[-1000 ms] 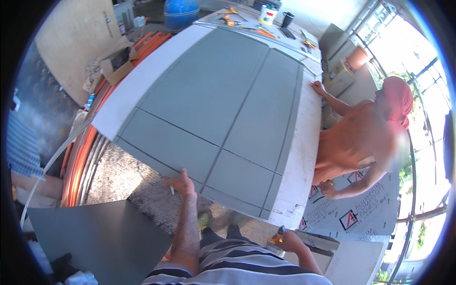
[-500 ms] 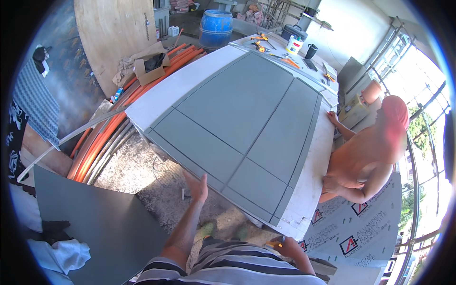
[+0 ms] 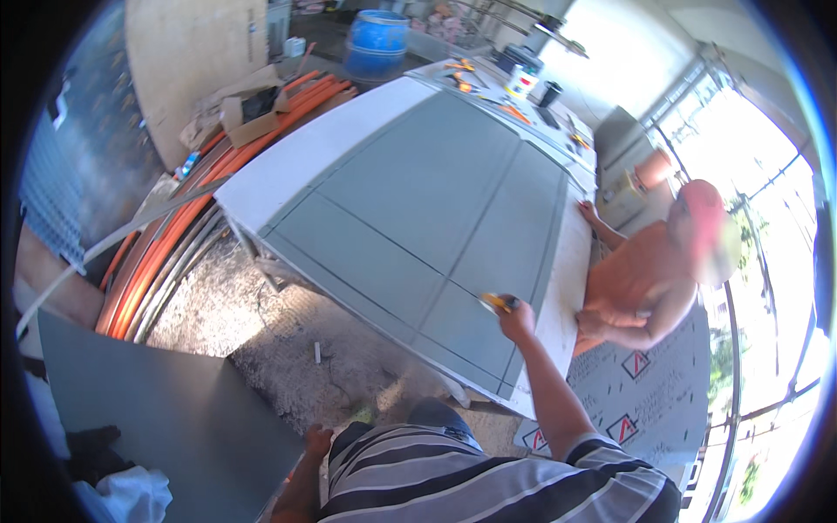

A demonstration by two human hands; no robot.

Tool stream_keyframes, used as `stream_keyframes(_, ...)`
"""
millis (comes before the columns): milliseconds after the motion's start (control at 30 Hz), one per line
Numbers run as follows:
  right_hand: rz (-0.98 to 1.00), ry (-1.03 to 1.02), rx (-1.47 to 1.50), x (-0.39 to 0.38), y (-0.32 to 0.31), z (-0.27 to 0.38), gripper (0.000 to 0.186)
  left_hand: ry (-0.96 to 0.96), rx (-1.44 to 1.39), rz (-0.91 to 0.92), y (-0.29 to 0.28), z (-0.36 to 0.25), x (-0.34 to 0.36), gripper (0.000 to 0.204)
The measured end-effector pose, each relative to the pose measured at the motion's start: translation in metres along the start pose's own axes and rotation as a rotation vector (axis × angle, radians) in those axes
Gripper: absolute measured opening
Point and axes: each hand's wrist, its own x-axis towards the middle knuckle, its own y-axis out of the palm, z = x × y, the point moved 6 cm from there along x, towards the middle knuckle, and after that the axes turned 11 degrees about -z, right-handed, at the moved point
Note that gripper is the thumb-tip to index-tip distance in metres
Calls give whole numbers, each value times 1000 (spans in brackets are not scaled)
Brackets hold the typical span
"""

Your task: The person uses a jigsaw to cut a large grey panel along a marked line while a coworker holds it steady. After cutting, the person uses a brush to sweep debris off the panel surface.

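A large grey-green panel (image 3: 418,196) with dark grooves crossing it lies flat on the white-topped table (image 3: 301,144). Over its near right part reaches my right hand (image 3: 516,321), closed around a yellow hand tool (image 3: 495,301) with a dark part; blur hides its exact kind. The tool is close above the panel, and I cannot tell whether it touches. My left hand (image 3: 317,438) hangs low beside my leg, fingers curled in, with nothing visible in it. It is apart from the panel, near a loose dark grey sheet (image 3: 166,392) at lower left.
A co-worker (image 3: 645,270) in a red head covering stands at the table's right side, one hand on its edge. Orange pipes (image 3: 187,235) and a cardboard box (image 3: 253,122) lie left. Tools and a white bucket (image 3: 521,81) occupy the far end. Behind stands a blue barrel (image 3: 377,44).
My right hand has risen from beside my body and reached over the panel with the yellow tool. The left hand has dropped from near the table edge to my side, its fingers curling in.
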Motion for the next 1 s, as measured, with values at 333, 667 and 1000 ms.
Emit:
stream_keyframes(333, 147, -283, -16, 56, 61, 232, 39, -840, -515, -249, -152, 129, -43, 42)
stream_keyframes(667, 280, -346, 560, 105, 200, 399, 44, -292, -422, -52, -185, 142, 63, 26)
stream_keyframes(1000, 201, -174, 243, 73, 273, 481, 39, -704, -525, 54, -351, 146, 269, 27)
